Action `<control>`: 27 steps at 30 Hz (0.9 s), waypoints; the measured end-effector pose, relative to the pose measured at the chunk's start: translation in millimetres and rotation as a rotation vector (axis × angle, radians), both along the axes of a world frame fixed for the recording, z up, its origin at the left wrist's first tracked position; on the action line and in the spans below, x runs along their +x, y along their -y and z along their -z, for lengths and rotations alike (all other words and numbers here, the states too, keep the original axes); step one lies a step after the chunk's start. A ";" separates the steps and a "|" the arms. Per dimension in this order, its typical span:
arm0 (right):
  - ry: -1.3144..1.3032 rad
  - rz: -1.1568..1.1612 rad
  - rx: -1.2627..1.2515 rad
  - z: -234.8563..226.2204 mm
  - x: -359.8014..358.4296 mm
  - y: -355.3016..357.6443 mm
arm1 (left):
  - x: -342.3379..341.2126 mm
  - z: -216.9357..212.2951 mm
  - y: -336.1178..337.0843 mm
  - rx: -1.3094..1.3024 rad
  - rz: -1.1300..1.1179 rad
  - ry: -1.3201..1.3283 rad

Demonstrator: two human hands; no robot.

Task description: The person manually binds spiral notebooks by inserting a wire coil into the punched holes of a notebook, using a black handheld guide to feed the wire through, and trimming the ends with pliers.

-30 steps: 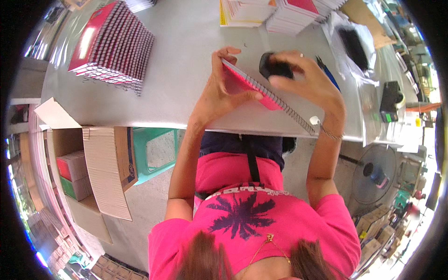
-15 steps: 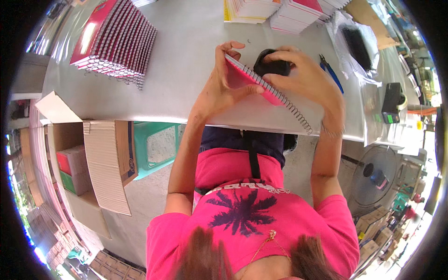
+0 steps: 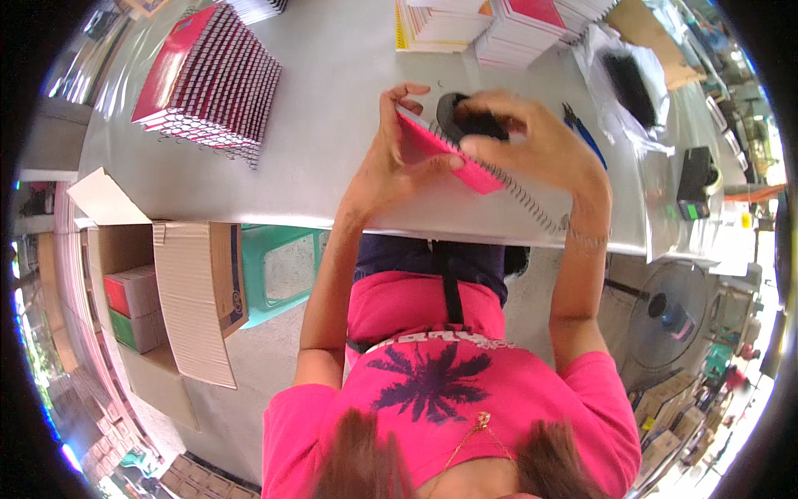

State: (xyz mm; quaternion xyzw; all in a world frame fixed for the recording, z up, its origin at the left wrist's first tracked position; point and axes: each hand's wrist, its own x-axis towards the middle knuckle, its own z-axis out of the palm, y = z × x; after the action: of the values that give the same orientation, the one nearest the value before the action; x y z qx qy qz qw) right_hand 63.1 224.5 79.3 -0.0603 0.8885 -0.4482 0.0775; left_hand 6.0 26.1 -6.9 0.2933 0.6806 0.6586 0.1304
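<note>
My left hand (image 3: 384,166) is closed around a small pink-covered notebook (image 3: 475,176), thumb on the cover and fingers behind its far end. The notebook is tilted, its bound edge facing up and right. A dark spiral wire (image 3: 529,203) lies along that edge and sticks out past the near right end. My right hand (image 3: 544,140), slightly smeared by motion, grips a black rounded, ring-like thing (image 3: 448,116) against the bound edge. Its exact kind I cannot make out. Beside that hand lie blue-handled cutting pliers (image 3: 587,140).
A tall stack of red spiral notebooks (image 3: 187,71) stands at the table's left. Unbound paper stacks (image 3: 519,41) sit at the back. A plastic bag (image 3: 628,87) and a black box (image 3: 697,179) are on the right. Below the table are an open carton (image 3: 195,299), a green stool (image 3: 270,303) and a fan (image 3: 665,308).
The black thing has shifted slightly left along the bound edge, my right hand with it. The spiral wire looks more blurred now. My left hand keeps its hold on the notebook.
</note>
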 end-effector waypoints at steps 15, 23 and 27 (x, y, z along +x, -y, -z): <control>0.137 -0.069 -0.392 -3.9 4.9 -26.2 | 5.1 -0.2 3.6 0.016 0.048 0.058; 0.182 -0.137 -0.586 -2.8 10.0 -32.2 | 5.2 -0.1 4.7 0.047 0.082 0.130; 0.161 -0.033 -0.230 -6.6 3.9 -22.0 | 5.0 0.1 4.6 0.017 0.051 0.070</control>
State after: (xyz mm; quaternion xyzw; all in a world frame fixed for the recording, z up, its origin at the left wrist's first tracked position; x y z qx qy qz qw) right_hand 67.0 246.5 85.9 -0.0470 0.8210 -0.5493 0.1484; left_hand 11.0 21.5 -7.1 0.2884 0.6624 0.6706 0.1684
